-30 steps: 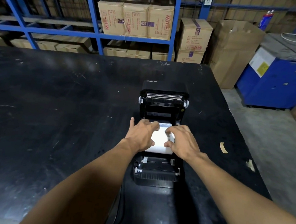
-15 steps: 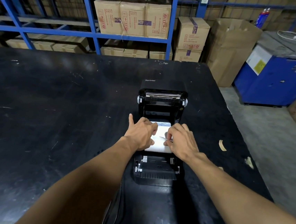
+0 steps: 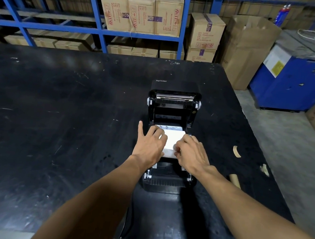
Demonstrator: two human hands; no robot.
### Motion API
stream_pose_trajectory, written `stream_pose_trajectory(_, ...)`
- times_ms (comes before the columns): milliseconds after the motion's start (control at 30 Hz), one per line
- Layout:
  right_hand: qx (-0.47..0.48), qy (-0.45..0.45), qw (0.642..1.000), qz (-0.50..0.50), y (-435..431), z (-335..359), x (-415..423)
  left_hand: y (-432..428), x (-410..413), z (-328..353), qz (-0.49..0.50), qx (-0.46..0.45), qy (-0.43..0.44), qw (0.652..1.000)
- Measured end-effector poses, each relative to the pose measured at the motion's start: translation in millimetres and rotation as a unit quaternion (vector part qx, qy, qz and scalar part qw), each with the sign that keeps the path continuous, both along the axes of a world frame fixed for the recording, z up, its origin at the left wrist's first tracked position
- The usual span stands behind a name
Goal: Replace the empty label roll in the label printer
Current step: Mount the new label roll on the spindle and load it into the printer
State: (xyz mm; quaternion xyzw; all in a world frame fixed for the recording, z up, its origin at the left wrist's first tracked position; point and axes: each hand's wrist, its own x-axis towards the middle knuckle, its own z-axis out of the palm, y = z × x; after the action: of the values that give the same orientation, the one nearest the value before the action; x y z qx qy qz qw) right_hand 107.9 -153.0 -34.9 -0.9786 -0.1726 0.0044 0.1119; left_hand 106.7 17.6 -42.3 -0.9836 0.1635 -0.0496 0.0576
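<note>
A black label printer (image 3: 166, 182) stands on the black table (image 3: 55, 128) with its lid (image 3: 174, 101) swung up and back. A white label roll (image 3: 171, 142) lies in the open bay. My left hand (image 3: 149, 146) lies over the roll's left end, fingers curled on it and the thumb stuck out to the left. My right hand (image 3: 191, 153) covers the roll's right end, its fingers curled over the paper near the middle. A brown cardboard core (image 3: 235, 181) lies on the table just right of my right forearm.
Two scraps of brown tape or paper (image 3: 236, 151) lie near the table's right edge. Blue shelving (image 3: 96, 30) with cartons runs behind the table. A tall open carton (image 3: 249, 51) and a blue machine (image 3: 298, 83) stand on the floor to the right.
Both hands stay on the roll in the printer bay. My right fingers have shifted slightly along the paper toward the middle; the camera view has tilted a little.
</note>
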Motion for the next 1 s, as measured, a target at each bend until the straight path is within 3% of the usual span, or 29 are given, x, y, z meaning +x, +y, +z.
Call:
stream_pose_trajectory(267, -0.037, -0.004, 0.999, -0.003, 3.3, -5.7, -13.0, -9.0, -14.1, -16.3, 0.033, 0.029, -0.016, 0.999)
stream_pose_trajectory(567, -0.086, 0.005, 0.996, -0.017, 9.1, -14.9, -21.7, 0.7, -29.8, -22.9, -0.006, 0.0, -0.027, 1.0)
stream_pose_trajectory(1000, -0.063, 0.052, 0.997, -0.006, 4.2, -21.2, -37.2, 7.9, -41.0, -20.1, -0.013, 0.0, -0.003, 1.0)
